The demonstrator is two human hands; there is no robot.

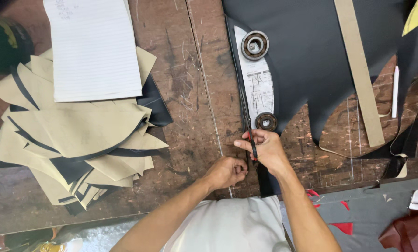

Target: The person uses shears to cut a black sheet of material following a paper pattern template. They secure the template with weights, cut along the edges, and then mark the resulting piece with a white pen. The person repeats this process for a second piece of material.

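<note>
The right hand (pixel 265 149) is closed around the scissors (pixel 247 123), whose blades run along the left edge of the black sheet (pixel 307 56), and the left hand (pixel 227 171) is curled shut just beside it, pinching the sheet's near edge. There is bare wooden table (pixel 190 93) to the left of the cut, between the sheet and the pile of tan pieces (pixel 78 135) with a white pad (pixel 94 46) on top. The sheet is dark and flat, with a white paper pattern (pixel 259 91) on it held down by two round metal weights (pixel 254 45), and a long tan strip (pixel 360 74) lies across it further right.
</note>
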